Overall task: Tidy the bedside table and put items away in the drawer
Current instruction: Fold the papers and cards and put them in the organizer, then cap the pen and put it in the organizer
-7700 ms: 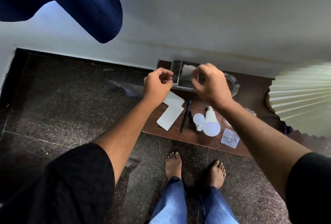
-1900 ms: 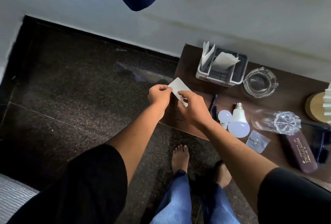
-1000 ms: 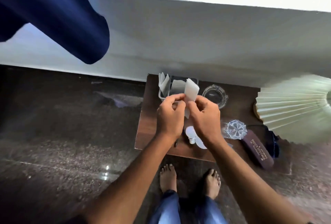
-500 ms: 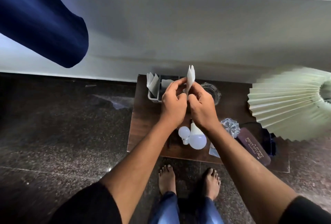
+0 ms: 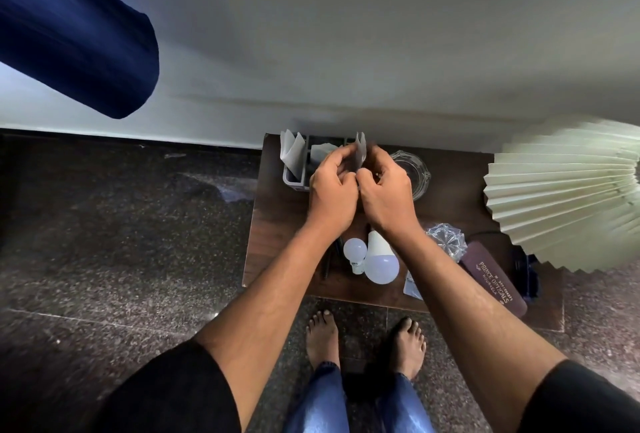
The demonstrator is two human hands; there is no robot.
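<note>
Both hands meet above the white organiser tray [image 5: 293,180] at the back of the bedside table [image 5: 277,221]. The left hand [image 5: 332,195] and right hand [image 5: 387,197] pinch a folded white paper [image 5: 360,152] upright between their fingertips. Two light bulbs [image 5: 375,257] lie near the table's front edge.

A folded white paper slip [image 5: 360,148] stood on edge, pinched between both hands above a grey divided organiser [image 5: 294,179] at the back of the dark wooden bedside table [image 5: 277,224]. Two white bulbs [image 5: 375,259] lay side by side near the front edge, beside a maroon spectacle case [image 5: 493,282].
</note>
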